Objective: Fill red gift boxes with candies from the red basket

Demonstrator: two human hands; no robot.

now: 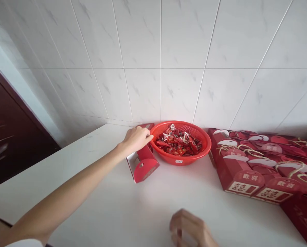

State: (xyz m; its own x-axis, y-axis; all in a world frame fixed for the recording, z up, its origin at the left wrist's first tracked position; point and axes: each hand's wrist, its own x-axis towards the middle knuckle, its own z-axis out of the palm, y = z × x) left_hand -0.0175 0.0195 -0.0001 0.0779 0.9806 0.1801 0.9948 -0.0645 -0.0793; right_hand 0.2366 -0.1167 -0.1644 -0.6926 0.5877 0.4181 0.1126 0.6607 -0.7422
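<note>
My left hand [138, 140] reaches forward with its fingers closed on a red cardboard gift box [143, 167], at the box's far end. That box lies tilted on the white tabletop, its rounded flap with a small hole toward me and a pale inner side showing. Some fingertips are hidden behind the hand. Right beside it is a red plastic basket [179, 160] filled with red-wrapped candies [177, 142]. Low in the view, my right hand [188, 226] hovers over the table with curled fingers. It is smeared by motion, so whether it holds anything is unclear.
Rows of red gift boxes [242, 176] with rope handles and white labels crowd the table's right side. A dark red surface with faint lettering [299, 216] shows at lower right. The tiled wall [181, 92] bounds the table [112, 209] behind. Dark cabinet [9, 130] at left.
</note>
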